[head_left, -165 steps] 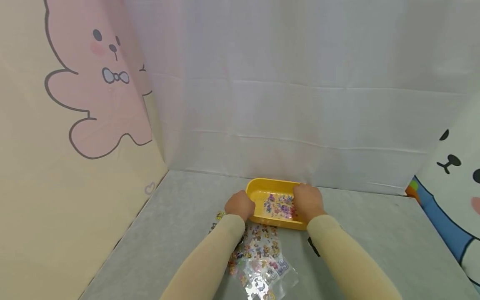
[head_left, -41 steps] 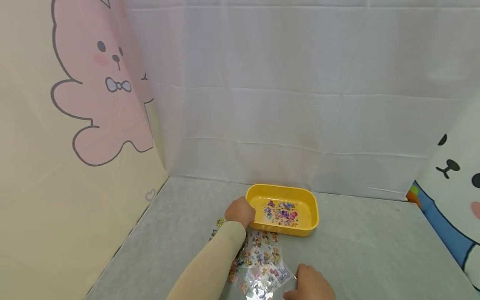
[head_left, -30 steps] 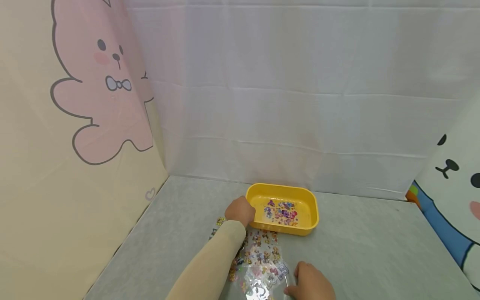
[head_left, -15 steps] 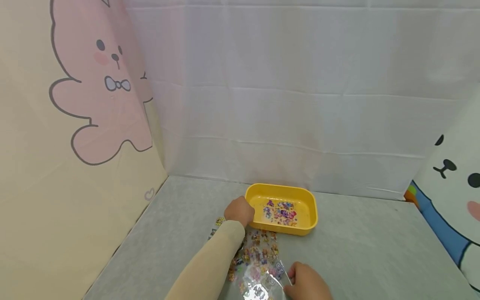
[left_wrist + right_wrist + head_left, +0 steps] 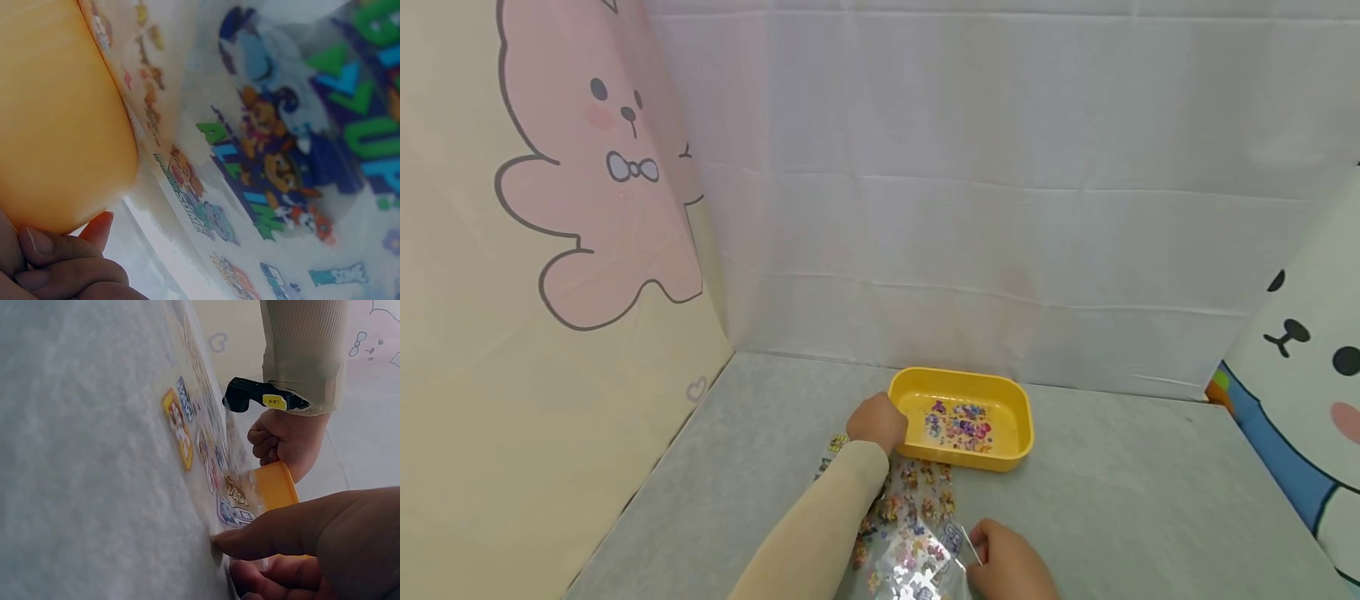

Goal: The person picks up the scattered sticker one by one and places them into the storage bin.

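Note:
My left hand (image 5: pixel 877 421) grips the left rim of a shallow yellow tray (image 5: pixel 955 458); its curled fingers (image 5: pixel 75 265) lie against the tray wall in the left wrist view. Small colourful stickers (image 5: pixel 967 431) lie on the tray's floor. In front of the tray, clear sticker sheets (image 5: pixel 928 500) with cartoon dogs spread over the table, partly hidden under my left forearm. My right hand (image 5: pixel 1011 562) pinches the right edge of the nearest shiny clear sheet (image 5: pixel 917 558) between thumb and fingers. That edge looks slightly raised. In the right wrist view my thumb (image 5: pixel 275 531) presses at the sheet's edge.
Grey table surface (image 5: pixel 1120 475) extends right of the tray. A white curtain (image 5: pixel 880 183) hangs directly behind it. Cartoon-printed cloth panels stand at the left (image 5: pixel 595 208) and right (image 5: pixel 1307 400). A black camera strap (image 5: pixel 262 394) is on my left wrist.
My right hand has let go of the tray's right side and come nearer to the clear sheet. It now pinches the sheet's edge, shifted slightly left. My left hand stays on the tray.

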{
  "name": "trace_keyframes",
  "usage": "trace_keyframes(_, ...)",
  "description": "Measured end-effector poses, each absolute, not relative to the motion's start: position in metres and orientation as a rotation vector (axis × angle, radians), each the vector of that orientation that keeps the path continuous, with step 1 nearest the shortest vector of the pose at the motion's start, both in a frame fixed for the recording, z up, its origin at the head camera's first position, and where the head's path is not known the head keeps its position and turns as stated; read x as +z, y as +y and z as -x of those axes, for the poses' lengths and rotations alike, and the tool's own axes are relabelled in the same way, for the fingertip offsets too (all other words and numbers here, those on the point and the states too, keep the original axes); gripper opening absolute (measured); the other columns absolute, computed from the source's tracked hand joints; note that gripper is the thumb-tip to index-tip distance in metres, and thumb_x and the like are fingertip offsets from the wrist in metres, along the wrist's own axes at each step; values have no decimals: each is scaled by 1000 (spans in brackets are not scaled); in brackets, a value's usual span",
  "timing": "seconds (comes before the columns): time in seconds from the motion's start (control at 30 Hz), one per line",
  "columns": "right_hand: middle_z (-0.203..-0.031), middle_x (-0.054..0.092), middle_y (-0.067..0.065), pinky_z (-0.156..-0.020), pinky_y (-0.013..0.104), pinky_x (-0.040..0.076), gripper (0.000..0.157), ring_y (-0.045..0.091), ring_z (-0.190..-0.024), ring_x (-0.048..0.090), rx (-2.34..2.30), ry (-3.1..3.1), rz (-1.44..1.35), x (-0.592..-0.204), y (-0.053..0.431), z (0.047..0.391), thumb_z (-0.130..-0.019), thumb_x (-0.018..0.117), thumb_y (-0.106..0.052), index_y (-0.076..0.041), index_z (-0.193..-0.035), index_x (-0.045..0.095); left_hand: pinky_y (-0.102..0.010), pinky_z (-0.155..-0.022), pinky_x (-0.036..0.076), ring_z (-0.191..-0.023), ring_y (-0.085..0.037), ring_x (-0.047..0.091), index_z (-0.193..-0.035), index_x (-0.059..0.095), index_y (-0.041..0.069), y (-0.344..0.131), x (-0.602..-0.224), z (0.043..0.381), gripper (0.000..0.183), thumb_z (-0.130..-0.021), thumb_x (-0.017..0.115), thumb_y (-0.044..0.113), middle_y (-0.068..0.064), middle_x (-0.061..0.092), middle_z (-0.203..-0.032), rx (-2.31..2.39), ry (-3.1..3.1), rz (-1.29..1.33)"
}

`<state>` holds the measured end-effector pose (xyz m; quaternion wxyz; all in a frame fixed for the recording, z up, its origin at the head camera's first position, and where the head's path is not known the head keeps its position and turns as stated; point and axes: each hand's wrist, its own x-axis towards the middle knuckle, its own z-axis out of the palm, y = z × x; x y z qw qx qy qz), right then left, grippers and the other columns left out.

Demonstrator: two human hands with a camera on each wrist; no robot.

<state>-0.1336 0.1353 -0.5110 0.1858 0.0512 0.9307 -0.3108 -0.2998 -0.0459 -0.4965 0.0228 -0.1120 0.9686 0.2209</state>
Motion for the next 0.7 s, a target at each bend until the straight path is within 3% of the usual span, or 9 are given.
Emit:
trace_keyframes(0.2, -68, 49, 2, -53, 33, 34, 16, 17, -59, 44, -909, 2600, -209, -513, 133, 131, -73, 65, -4, -13, -82, 56, -33, -45, 42, -53, -18, 51, -98, 63, 3, -46, -495, 298, 24, -85, 62, 24, -4, 53, -64, 706, 2992, 337)
trace_keyframes(0.47, -66, 49, 2, -53, 33, 35, 7, 17, -59, 44, -937, 2661, -240, -515, 134, 130, -80, 60, -7, -12, -78, 55, -32, -46, 43, -53, -17, 51, -101, 63, 3, -45, -493, 296, 26, -85, 63, 23, -4, 55, -66, 721, 2979, 340)
trace_keyframes(0.7, -66, 50, 0, -53, 32, 36, 11, 16, -59, 45, -967, 2708, -195, -514, 140, 134, -76, 64, -9, -13, -77, 55, -33, -47, 43, -55, -17, 51, -100, 63, 3, -45, -493, 296, 25, -85, 63, 23, -4, 55, -67, 719, 2981, 353)
